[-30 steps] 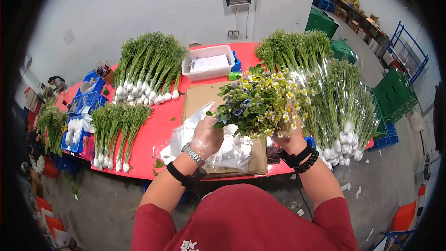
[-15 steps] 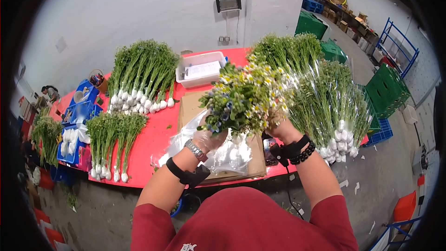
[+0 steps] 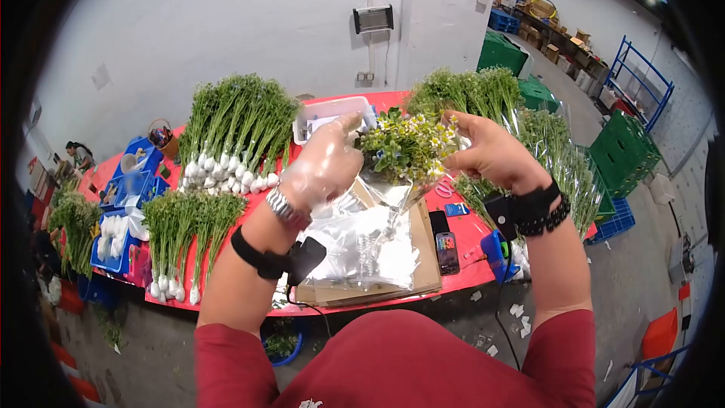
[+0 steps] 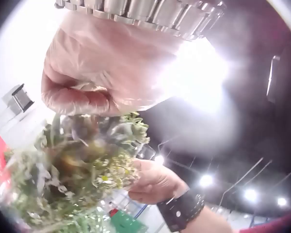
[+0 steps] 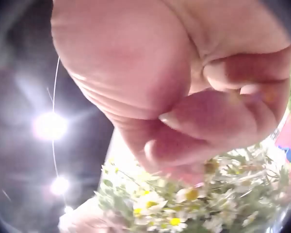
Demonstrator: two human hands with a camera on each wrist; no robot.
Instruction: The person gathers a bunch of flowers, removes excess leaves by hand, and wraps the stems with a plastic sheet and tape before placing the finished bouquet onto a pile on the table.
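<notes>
A bouquet [image 3: 408, 147] of white-and-yellow daisy-like flowers, blue blooms and green leaves stands between my hands, with a clear plastic sleeve [image 3: 400, 193] around its lower part. My left hand [image 3: 325, 162], in a thin clear glove, pinches the sleeve's edge at the bouquet's upper left; its fingers are tightly curled in the left wrist view. On the other side my right hand [image 3: 498, 155] grips the sleeve at the flower heads, its fingers curled in the right wrist view. Flat clear sleeves [image 3: 362, 245] lie on cardboard [image 3: 423, 257] below; the stems are mostly hidden.
Bundles of green stems with white-wrapped ends [image 3: 238, 125] fill the red table's [image 3: 226, 245] left and back. Sleeved bundles [image 3: 555, 140] lie at right. A phone [image 3: 446, 253], pink scissors [image 3: 444, 186] and a white bin [image 3: 306, 127] are nearby. Green crates [image 3: 623, 151] stand beyond the table.
My hands have moved up and apart, from holding the bouquet low to its upper sides. The bouquet now sits farther forward, with clear film around it; the phone and scissors have come into view.
</notes>
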